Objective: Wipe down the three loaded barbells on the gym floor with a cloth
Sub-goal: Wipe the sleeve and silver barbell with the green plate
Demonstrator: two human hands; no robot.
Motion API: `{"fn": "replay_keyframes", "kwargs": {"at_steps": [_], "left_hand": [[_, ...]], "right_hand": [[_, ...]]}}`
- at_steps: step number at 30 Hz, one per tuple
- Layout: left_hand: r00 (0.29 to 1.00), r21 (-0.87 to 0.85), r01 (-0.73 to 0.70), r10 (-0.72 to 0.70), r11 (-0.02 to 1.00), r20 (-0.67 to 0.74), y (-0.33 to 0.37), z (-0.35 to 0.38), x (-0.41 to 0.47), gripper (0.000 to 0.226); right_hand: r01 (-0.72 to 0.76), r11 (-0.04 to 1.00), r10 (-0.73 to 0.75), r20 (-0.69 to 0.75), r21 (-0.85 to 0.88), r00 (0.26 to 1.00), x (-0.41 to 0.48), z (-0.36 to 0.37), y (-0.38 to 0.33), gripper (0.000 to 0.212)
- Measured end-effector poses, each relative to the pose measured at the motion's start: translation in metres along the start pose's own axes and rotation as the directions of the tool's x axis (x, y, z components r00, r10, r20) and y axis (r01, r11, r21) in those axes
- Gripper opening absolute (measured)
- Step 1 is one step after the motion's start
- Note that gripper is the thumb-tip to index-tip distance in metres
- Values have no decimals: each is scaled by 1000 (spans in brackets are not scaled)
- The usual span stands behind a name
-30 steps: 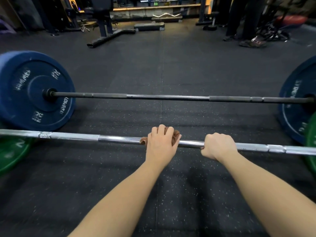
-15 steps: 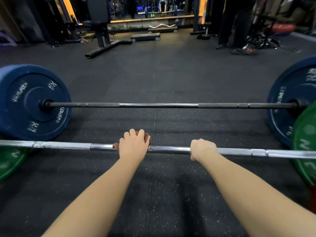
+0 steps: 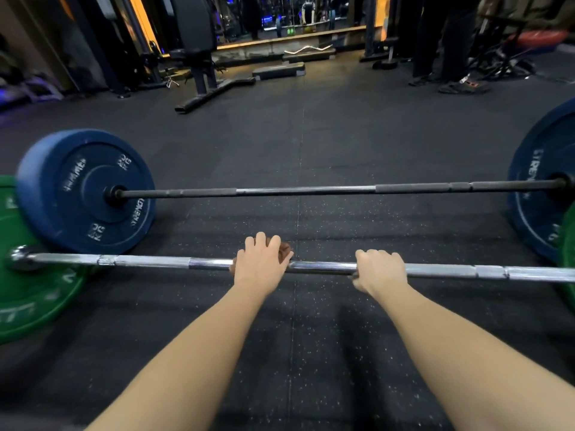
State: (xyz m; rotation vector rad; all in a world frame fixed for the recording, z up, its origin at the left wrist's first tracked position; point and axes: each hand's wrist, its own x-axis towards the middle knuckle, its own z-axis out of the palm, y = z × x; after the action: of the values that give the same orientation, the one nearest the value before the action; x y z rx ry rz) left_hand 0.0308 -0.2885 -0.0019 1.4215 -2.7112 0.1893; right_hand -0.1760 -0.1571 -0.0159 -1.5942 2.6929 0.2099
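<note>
Brown cloth point(image 3: 284, 252) on chrome bar point(image 3: 149, 262) under left hand point(image 3: 260, 265)

Two bare forearms, long and smooth: left forearm point(image 3: 199, 343) and right forearm point(image 3: 460, 343), each narrowing to a slim wrist. Bare left hand point(image 3: 261, 262) and bare right hand point(image 3: 381, 269), rounded knuckles, nails too small to make out.

left hand point(image 3: 260, 263) on seemingly brown cloth point(image 3: 284, 251), silver barbell point(image 3: 155, 261)
</note>
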Motion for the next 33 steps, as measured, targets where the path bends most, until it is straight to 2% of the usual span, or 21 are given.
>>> {"fn": "replay_keyframes", "kwargs": {"at_steps": [3, 5, 11, 15, 18, 21, 23, 28, 33], "left_hand": [[1000, -47, 13, -13, 999, -1, -9, 3, 4, 47], [999, -67, 32, -32, 997, 3, -22, 5, 6, 47], [995, -40, 88, -90, 995, -46, -77, 12, 5, 47], [992, -54, 124, -125, 991, -3, -100, 9, 8, 45], [990, -37, 142, -142, 989, -11, -95, 7, 5, 44], [986, -6, 129, -128, 992, -111, -84, 13, -3, 42], [981, -18, 86, -88, 996, -174, -75, 16, -7, 39], [984, -57, 7, -17, 998, -175, -48, 18, -3, 31], [990, -106, -95, 83, 990, -118, -51, 15, 11, 37]], "right_hand": [[149, 989, -150, 17, 10, 989, 11, -7, -18, 54], [223, 973, -223, -14, 54, 975, 18, -11, -38, 57], [290, 954, -286, -55, 78, 957, 32, -19, -102, 73], [339, 941, -334, -124, 21, 935, 36, -13, -133, 80], [261, 965, -259, -83, 10, 962, 40, -14, -141, 67], [197, 979, -198, 6, 42, 980, 37, -19, -145, 42], [185, 983, -185, -11, 12, 983, 34, -20, -147, 34], [157, 987, -158, -57, -24, 986, 31, -19, -149, 29], [154, 986, -159, -89, -59, 983, 30, -17, -150, 33]]}}
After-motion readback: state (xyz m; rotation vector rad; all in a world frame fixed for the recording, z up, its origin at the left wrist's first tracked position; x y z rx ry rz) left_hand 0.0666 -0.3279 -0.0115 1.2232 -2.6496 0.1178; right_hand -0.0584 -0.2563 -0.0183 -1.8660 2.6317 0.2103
